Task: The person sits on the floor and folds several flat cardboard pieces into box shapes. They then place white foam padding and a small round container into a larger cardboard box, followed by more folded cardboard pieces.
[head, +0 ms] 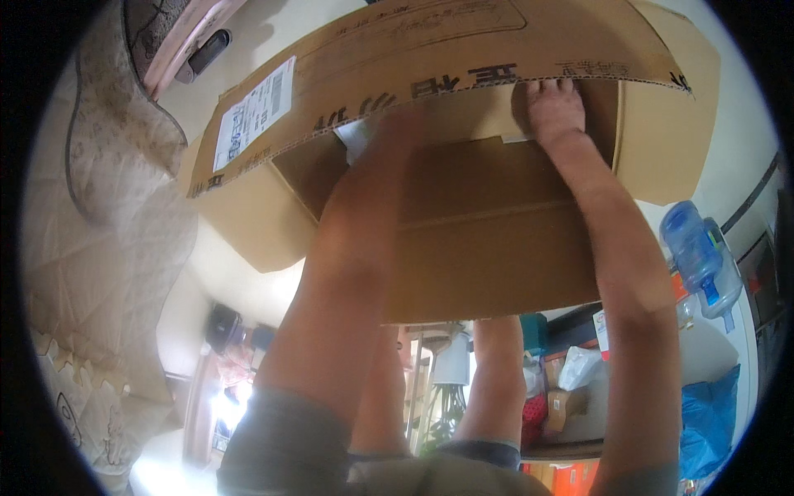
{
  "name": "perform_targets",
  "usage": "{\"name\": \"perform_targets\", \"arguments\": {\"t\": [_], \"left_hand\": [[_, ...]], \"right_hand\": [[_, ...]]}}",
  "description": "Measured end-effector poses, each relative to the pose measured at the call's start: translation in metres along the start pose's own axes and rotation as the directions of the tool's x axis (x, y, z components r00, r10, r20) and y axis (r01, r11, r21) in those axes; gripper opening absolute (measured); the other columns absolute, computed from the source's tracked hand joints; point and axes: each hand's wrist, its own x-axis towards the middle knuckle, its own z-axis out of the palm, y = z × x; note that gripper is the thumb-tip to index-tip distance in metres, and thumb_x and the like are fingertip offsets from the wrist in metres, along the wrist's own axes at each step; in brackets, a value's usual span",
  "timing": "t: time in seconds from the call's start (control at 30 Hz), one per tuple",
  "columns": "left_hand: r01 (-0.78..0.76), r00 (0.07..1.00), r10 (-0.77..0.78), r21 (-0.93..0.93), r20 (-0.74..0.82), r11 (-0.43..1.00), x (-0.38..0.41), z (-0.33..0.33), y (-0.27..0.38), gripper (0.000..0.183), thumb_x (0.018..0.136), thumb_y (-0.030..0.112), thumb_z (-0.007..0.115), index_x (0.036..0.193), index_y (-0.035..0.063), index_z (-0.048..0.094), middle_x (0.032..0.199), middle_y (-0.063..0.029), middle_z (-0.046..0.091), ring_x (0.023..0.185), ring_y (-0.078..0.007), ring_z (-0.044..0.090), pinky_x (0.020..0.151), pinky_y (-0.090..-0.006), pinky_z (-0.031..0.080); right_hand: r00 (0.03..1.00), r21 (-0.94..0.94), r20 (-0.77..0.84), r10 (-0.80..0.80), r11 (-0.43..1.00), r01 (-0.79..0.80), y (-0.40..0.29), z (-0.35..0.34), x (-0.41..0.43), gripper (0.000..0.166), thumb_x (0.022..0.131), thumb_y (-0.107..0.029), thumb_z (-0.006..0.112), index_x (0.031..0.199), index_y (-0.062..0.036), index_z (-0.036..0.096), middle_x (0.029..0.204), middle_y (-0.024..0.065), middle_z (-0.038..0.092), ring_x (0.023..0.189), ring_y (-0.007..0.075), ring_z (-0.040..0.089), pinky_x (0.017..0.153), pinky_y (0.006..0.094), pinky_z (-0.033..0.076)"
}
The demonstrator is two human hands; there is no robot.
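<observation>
A large open cardboard box point(496, 254) stands before me with its flaps spread outward. Its far flap point(384, 49) bears dark printed characters and a white shipping label point(254, 115). My left hand point(403, 127) reaches into the opening on the left and is blurred; its fingers cannot be made out. At the right inside the box is my right hand point(556, 115), back up, its fingertips at the edge of the far flap. Whether they grip it is unclear. A small white piece point(517, 138) shows near that hand, and another white thing point(355, 137) beside my left wrist.
A quilted beige cover point(118, 248) drapes along the left. Blue plastic water bottles point(698, 248) lie at the right, with a blue bag point(709, 421) lower down. Small cartons point(563, 409) and a white plastic bag point(580, 367) sit behind the box, near my legs point(499, 378).
</observation>
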Motion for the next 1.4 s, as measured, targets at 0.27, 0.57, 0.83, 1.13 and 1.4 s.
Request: {"name": "perform_targets", "arguments": {"t": [0.27,0.57,0.83,1.13,1.4], "left_hand": [[-0.039,0.979,0.027,-0.053,-0.203,0.998,0.002,0.020,-0.012,0.077,0.093,0.019,0.059,0.160,0.0194,0.020,0.157,-0.0222,0.030,0.143,-0.0432,0.034,0.117,-0.0558,0.031],[-0.033,0.979,0.036,0.017,-0.201,0.999,-0.018,-0.003,-0.006,0.074,0.096,0.019,0.057,0.160,0.0154,0.020,0.161,-0.0225,0.022,0.146,-0.0438,0.028,0.118,-0.0555,0.029],[-0.261,0.899,0.298,0.155,-0.320,0.953,-0.056,-0.051,-0.016,0.093,0.084,0.021,0.075,0.158,0.0086,0.019,0.158,-0.0273,0.026,0.145,-0.0412,0.033,0.116,-0.0448,0.038],[-0.322,0.797,0.256,-0.025,-0.547,0.946,-0.150,-0.052,0.001,0.069,0.087,0.017,0.071,0.146,0.0011,0.039,0.148,-0.0274,0.041,0.134,-0.0421,0.046,0.110,-0.0459,0.042],[-0.956,0.280,0.749,-0.105,-0.601,0.273,-0.340,0.113,0.099,0.030,0.089,0.017,0.068,0.114,0.0032,0.062,0.115,-0.0208,0.065,0.103,-0.0401,0.062,0.090,-0.0489,0.051]], "right_hand": [[0.998,0.303,0.025,-0.061,0.952,0.051,-0.004,0.036,0.005,0.112,0.086,-0.034,0.075,0.158,-0.0003,-0.005,0.167,0.0192,-0.004,0.155,0.0348,0.002,0.125,0.0399,0.018],[0.983,0.280,-0.040,-0.177,0.943,0.182,0.008,0.056,0.022,0.119,0.076,-0.036,0.080,0.157,0.0052,0.003,0.165,0.0254,-0.001,0.154,0.0359,0.005,0.125,0.0343,0.017],[0.966,0.622,0.042,-0.254,0.763,0.174,0.032,-0.015,-0.059,0.088,0.086,-0.041,0.071,0.152,0.0018,0.033,0.156,0.0223,0.038,0.141,0.0353,0.042,0.114,0.0390,0.038],[0.649,0.821,-0.276,0.709,-0.177,0.543,0.044,0.083,-0.337,0.042,0.098,-0.007,0.061,0.137,0.0035,0.052,0.117,0.0153,0.069,0.108,0.0194,0.066,0.095,0.0306,0.050],[0.933,0.885,0.282,0.222,-0.436,-0.163,-0.075,0.439,-0.331,0.036,0.090,-0.012,0.068,0.123,-0.0015,0.061,0.104,0.0065,0.066,0.100,0.0148,0.062,0.088,0.0285,0.049]]}}
